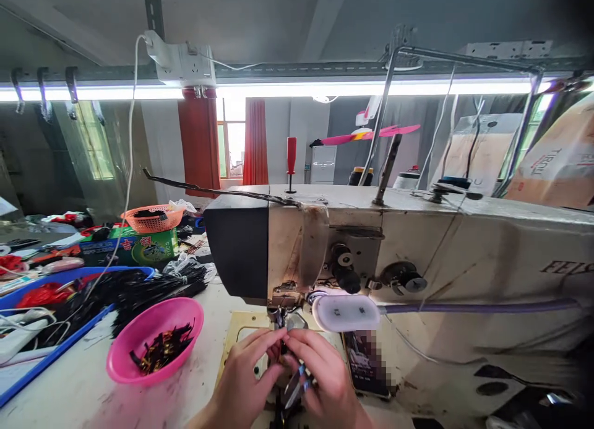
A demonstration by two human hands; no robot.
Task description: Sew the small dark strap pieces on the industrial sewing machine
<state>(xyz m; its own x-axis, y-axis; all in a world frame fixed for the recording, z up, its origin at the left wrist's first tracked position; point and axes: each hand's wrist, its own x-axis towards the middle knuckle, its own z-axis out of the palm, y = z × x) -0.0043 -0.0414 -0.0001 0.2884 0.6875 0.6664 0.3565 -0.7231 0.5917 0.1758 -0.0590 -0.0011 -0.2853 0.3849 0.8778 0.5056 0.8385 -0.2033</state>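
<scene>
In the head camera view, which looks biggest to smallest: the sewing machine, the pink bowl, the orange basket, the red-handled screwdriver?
1. Sewing machine
2. Pink bowl, though it sits nearer the camera
3. Orange basket, farther back
4. Red-handled screwdriver

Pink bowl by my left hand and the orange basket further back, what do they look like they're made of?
The pink bowl looks like moulded plastic: uniform bright colour, smooth semi-gloss wall, thin rolled rim. The orange basket also seems plastic, with an open lattice wall and even colour, though it is too far off to rule out coated wire.
</scene>
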